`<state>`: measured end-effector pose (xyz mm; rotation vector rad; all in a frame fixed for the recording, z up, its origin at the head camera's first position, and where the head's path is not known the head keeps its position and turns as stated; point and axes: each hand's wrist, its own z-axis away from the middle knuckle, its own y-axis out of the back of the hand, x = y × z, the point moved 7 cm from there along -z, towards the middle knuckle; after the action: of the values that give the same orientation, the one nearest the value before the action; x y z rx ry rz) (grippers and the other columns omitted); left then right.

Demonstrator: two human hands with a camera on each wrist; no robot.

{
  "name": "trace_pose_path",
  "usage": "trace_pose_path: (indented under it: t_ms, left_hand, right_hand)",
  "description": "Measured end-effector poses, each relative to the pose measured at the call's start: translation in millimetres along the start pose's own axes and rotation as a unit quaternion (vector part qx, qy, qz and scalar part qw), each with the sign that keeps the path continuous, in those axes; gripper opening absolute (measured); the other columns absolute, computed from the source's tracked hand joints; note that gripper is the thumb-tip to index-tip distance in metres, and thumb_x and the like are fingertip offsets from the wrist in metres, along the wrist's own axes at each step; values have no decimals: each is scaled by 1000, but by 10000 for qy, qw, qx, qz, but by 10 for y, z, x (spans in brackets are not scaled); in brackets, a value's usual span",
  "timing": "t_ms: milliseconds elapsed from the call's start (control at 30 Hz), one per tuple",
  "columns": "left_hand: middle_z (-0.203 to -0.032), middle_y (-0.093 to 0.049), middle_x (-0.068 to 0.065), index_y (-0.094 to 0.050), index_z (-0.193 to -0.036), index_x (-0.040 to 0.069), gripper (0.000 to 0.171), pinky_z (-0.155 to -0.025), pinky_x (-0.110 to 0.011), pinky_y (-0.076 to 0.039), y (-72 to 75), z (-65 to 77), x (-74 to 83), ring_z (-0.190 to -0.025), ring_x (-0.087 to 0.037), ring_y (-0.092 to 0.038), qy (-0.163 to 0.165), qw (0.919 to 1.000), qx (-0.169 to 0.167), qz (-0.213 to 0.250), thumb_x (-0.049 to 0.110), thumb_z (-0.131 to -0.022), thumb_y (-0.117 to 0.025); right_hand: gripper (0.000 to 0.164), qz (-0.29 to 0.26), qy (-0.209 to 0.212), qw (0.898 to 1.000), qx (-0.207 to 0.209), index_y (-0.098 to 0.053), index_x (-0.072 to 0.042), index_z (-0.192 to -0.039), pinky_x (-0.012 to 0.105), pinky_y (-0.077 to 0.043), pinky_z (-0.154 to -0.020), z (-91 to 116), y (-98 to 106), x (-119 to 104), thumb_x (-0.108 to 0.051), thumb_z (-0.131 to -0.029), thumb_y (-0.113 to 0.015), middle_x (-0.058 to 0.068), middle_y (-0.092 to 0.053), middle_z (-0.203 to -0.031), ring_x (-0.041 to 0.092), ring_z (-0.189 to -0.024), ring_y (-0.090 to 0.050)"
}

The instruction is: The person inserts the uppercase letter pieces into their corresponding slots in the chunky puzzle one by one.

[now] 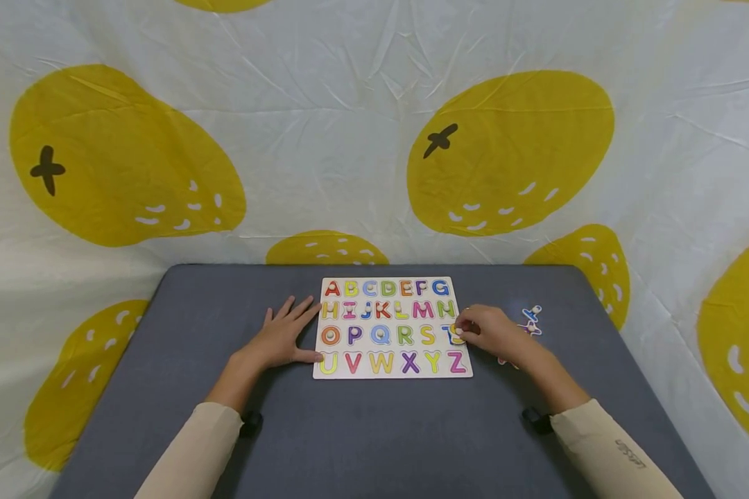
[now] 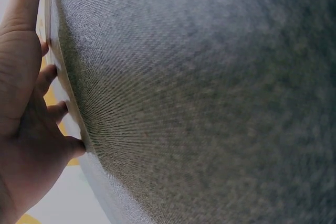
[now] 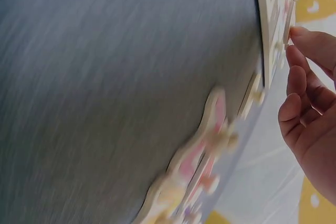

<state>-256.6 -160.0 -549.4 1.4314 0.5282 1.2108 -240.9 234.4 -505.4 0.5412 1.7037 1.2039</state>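
A white alphabet puzzle board (image 1: 394, 378) lies flat on the grey table, its letters in several rows from A to Z. Fingers spread, my left hand (image 1: 281, 339) touches the board's left edge. My right hand (image 1: 489, 328) pinches a yellow letter piece (image 1: 456, 339), seemingly an S, over the blue T spot at the board's right side. In the right wrist view, the right hand's thumb and fingertips (image 3: 298, 31) meet at a thin piece above the board. The left wrist view shows the left hand (image 2: 31, 103) along the board's edge; the letters are hidden there.
Loose letter pieces (image 1: 530, 320) with knobs lie right of the board, partly hidden by the right forearm. Blurred in the right wrist view is a pink letter piece (image 3: 188, 167). Behind the grey table (image 1: 387, 443) hangs a white cloth (image 1: 324, 159) with yellow fruit prints.
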Motion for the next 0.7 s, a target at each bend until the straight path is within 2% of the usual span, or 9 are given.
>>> trace_pose_path:
  t_ms: [267,700]
  left_hand:
    - [-173,-20,-9,-25,-166,23,116,-116,-80,-8,-33,-14,-25,-159,-46,-8,-9,10000,-10,13,72,-76,-78]
    - [-174,-19,-9,-24,-167,23,116,-116,-80,-8,-24,-16,-29,-159,-45,-7,7,10000,-26,-9,72,-76,-78]
  right_hand:
    - [6,-16,439,9989,-174,-75,-9,-94,29,-48,-70,-219,-190,-249,-6,-89,-77,-3,-65,-82,12,-77,-56]
    - [3,247,358,9988,-235,-76,-7,-93,28,-47,-69,-370,-350,-374,-9,-90,-75,-3,-62,-82,10,-74,-51]
